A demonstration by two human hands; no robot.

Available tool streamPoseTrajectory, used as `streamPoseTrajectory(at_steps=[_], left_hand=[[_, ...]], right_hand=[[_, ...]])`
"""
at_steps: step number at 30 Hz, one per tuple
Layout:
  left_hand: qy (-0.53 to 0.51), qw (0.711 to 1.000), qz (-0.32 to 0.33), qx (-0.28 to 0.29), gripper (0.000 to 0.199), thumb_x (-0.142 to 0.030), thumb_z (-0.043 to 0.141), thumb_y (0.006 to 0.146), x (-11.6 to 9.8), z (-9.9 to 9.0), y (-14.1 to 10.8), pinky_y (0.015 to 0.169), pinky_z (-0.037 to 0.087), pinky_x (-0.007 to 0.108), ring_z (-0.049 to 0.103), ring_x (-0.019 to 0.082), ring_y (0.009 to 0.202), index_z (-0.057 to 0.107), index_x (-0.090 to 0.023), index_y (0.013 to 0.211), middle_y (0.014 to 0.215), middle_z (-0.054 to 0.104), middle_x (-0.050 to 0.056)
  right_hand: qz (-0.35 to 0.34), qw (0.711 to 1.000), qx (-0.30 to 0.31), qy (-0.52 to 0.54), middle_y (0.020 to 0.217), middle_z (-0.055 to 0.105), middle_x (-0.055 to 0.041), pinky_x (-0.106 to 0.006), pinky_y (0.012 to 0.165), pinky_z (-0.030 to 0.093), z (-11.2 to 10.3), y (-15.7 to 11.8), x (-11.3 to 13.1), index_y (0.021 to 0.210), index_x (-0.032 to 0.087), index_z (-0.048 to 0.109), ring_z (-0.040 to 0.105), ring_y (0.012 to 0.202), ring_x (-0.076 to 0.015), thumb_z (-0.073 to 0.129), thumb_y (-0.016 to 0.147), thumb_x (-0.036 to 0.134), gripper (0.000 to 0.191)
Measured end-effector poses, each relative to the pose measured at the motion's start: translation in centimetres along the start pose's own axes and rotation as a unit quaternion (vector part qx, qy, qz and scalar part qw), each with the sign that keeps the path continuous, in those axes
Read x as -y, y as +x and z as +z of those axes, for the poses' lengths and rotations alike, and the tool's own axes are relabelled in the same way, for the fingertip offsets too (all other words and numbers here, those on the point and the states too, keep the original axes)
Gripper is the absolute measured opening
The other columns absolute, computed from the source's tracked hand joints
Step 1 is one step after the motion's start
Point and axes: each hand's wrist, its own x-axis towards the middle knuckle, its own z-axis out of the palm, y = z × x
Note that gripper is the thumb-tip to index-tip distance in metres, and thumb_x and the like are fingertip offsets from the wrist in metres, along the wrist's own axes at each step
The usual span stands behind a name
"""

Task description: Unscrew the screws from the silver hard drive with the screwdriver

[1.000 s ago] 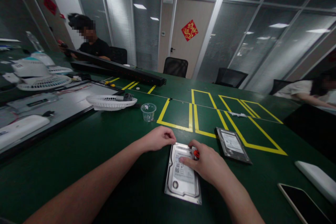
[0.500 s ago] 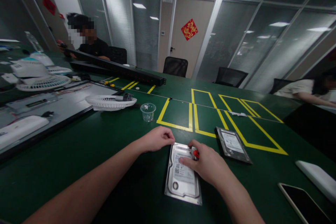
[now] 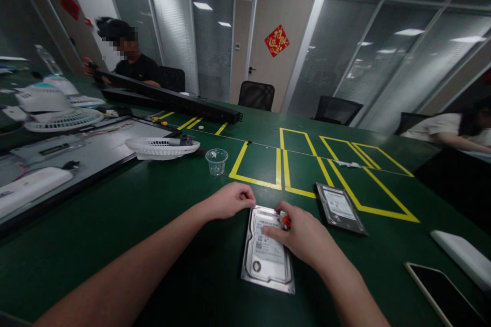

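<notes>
Left hand [image 3: 232, 200] bunched fingertips at hard drive [image 3: 267, 258] corner, hold unclear; right hand [image 3: 303, 231] curled half-closed round red object [image 3: 286, 221], thumb touched label [image 3: 271, 245]

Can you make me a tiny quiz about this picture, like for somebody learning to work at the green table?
1. True or false: the clear cup stands upright.
2. At which hand does the red item show? A: left hand. B: right hand.
3. How many hard drives lie on the green table?

Key:
1. True.
2. B.
3. Two: one by the right hand, and the second drive farther right.
</notes>
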Motion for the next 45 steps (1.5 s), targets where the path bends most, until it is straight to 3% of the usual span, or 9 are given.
streamPoseTrajectory(at_steps=[22, 30, 45], left_hand=[[0.022, 1.0, 0.005, 0.002, 0.018, -0.033, 0.067, 0.087, -0.14, -0.29, -0.25, 0.066, 0.047, 0.024, 0.062, 0.015, 0.072, 0.068, -0.015, 0.088, 0.08, 0.069, 0.002], [-0.032, 0.998, 0.035, 0.044, 0.014, -0.026, 0.069, 0.087, -0.14, -0.37, -0.42, 0.076, 0.052, 0.027, 0.069, 0.017, 0.082, 0.07, -0.014, 0.095, 0.09, 0.075, 0.005], [0.033, 0.998, 0.045, 0.016, 0.012, -0.024, 0.065, 0.089, -0.32, -0.44, -0.41, 0.071, 0.05, 0.025, 0.067, 0.017, 0.077, 0.071, -0.015, 0.088, 0.084, 0.073, 0.004]], right_hand=[[-0.002, 1.0, 0.002, -0.001, 0.102, 0.073, -0.0075, -0.035, 0.067, 0.042, 0.0, -0.06, 0.06, 0.113, 0.029, 0.064, 0.069, 0.089, -0.0288, 0.065, 0.078, 0.066, 0.051], [-0.004, 1.0, -0.004, -0.007, 0.102, 0.073, -0.0064, -0.034, 0.066, 0.041, 0.12, 0.03, -0.1, 0.11, 0.031, 0.064, 0.069, 0.088, -0.0288, 0.066, 0.078, 0.066, 0.048], [-0.007, 1.0, -0.004, -0.006, 0.1, 0.073, -0.0063, -0.034, 0.066, 0.041, 0.09, 0.01, -0.04, 0.108, 0.03, 0.064, 0.069, 0.088, -0.0289, 0.066, 0.078, 0.065, 0.046]])
